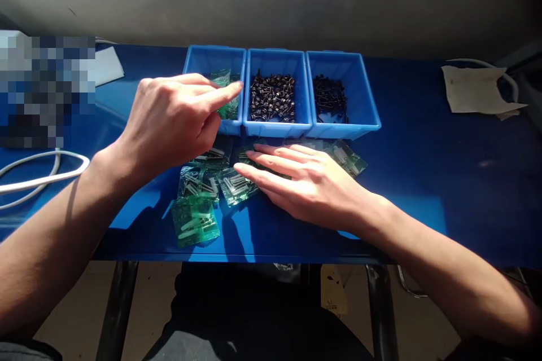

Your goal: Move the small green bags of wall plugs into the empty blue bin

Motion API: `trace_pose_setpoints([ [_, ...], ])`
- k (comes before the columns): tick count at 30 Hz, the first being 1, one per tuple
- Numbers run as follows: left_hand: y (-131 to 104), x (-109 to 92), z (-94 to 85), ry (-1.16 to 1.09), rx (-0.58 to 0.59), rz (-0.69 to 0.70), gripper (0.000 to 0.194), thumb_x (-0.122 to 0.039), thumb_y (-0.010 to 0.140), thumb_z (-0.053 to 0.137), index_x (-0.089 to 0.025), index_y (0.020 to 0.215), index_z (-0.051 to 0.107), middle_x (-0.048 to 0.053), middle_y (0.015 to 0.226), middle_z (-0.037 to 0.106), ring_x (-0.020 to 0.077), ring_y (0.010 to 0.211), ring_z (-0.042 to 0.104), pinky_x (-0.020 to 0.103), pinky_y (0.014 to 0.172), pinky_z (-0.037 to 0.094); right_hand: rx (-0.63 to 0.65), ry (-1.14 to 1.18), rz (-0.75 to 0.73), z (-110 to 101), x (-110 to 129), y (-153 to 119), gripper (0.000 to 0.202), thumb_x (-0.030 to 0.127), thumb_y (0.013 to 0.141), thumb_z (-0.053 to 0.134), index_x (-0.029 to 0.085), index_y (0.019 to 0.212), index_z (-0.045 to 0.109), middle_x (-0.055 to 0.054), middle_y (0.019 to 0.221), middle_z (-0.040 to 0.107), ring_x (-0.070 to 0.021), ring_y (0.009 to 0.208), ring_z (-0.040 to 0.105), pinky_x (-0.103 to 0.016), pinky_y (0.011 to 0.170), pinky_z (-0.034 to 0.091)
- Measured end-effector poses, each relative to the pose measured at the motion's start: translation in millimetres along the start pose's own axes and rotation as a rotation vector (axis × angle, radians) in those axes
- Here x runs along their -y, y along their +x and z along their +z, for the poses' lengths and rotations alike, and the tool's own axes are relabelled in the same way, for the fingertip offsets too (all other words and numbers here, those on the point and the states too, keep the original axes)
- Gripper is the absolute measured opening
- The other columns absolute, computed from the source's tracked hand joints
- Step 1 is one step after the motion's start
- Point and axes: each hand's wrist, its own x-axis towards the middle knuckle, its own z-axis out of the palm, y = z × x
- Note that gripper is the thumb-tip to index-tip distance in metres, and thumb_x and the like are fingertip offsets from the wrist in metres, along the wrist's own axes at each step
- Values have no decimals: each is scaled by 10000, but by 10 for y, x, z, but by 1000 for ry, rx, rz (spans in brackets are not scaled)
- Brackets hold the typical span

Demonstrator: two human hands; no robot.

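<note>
My left hand [175, 115] hovers over the front left of the left blue bin [243, 62], which holds green plastic packets [231, 110]. Its index finger points right across the bin, apart from the thumb, with nothing visible between them; the other fingers are partly hidden. My right hand [309, 183] lies flat, fingers stretched out, over several clear green packets on the table. Uncovered packets show left of it, such as one at the front [196, 220] and one by the fingertips [237, 186], with pale plastic pieces and thin metal-looking parts inside. Another packet [345, 158] lies beyond the right wrist.
The middle bin [277, 132] holds small dark screws with wide heads [273, 98]. In the right bin [364, 107] are thinner dark screws [329, 96]. A white cable [46, 180] loops at the left; beige paper [478, 90] lies at the right on the blue table [423, 163].
</note>
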Motion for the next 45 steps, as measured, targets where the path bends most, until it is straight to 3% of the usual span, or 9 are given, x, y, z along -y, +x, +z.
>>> trace_pose_setpoints([
  [10,1,25,18,-43,52,-55,548,-278,1113,418,-246,1593,681,68,1299,835,312,1130,819,530,970,689,-379,38,12,-51,-64,9,268,74,1022,780,129,1283,811,-133,1197,893,-295,1072,893,-414,909,768],
  [14,16,13,-36,-45,-122,50,569,-157,1075,446,-202,1601,658,93,1507,753,353,1291,781,559,1042,690,-533,240,296,-209,17,42,512,82,1067,714,339,1509,734,-25,1440,827,-258,1248,844,-400,968,776],
  [17,17,-80,-124,-100,-282,222,612,-137,1088,511,-251,1688,542,92,1679,614,357,1461,683,531,1074,690,-638,540,569,-300,63,107,331,166,1077,739,397,1287,850,36,1277,856,-233,1138,851,-372,840,789],
  [24,-39,-297,-230,-221,-415,273,323,-244,1143,689,-361,1443,710,-57,1401,796,236,1264,805,476,1064,710,-474,1032,507,-286,-27,104,452,166,1010,770,364,1415,807,7,1509,785,-281,1295,818,-476,1094,754],
  [28,-73,-302,-195,-244,-433,205,340,-224,1164,659,-378,1466,685,-105,1148,840,190,1138,836,397,925,717,-515,826,478,-242,-10,108,277,229,1025,836,346,1274,870,-36,1370,820,-262,1135,833,-445,908,786],
  [31,-92,-342,-171,-298,-434,210,642,-187,1141,685,-506,1662,489,-154,1366,801,148,1109,838,345,928,732,-613,692,551,-232,16,139,24,292,1021,872,286,1016,895,-54,1155,830,-234,993,829,-391,755,764],
  [34,-97,-414,-187,-307,-432,116,801,-157,1123,637,-556,1745,329,-86,1627,637,198,1357,753,383,983,749,-638,829,587,-243,13,167,50,263,1018,887,273,1065,877,-12,994,857,-190,794,841,-336,637,738],
  [38,-77,-492,-200,-185,-342,174,588,-190,1100,682,-449,1608,540,23,1648,542,285,1553,587,423,1014,748,-602,1123,624,-256,-26,176,273,213,988,912,255,1219,773,25,889,866,-185,692,842,-293,574,720],
  [45,-39,-392,-145,-309,-432,41,342,-169,1164,637,-394,1418,681,-43,1332,769,179,1194,784,403,1031,723,-495,1226,557,-266,-14,145,294,175,1066,776,262,1337,704,4,998,876,-175,764,850,-283,579,696],
])
